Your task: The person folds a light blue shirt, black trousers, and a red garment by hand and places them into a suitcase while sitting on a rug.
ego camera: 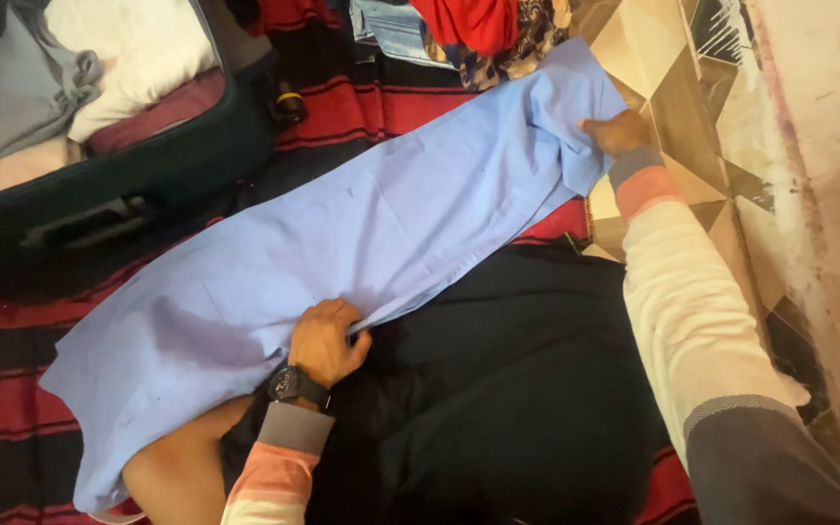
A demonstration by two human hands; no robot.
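Note:
A light blue garment [342,243] lies stretched out in a long folded strip across a red and black striped blanket [371,97]. My left hand [326,340], with a black watch on the wrist, pinches the garment's near edge at its middle. My right hand [617,131] grips the garment's far right end, arm fully extended in a sleeve striped cream, pink and grey. A black cloth [517,389] lies under my arms, just in front of the blue garment.
An open dark green suitcase [128,175] holding folded grey, white and maroon clothes sits at the upper left. Red and patterned clothes [483,29] are piled at the top. Patterned floor tiles [673,78] and a worn wall [828,146] run along the right.

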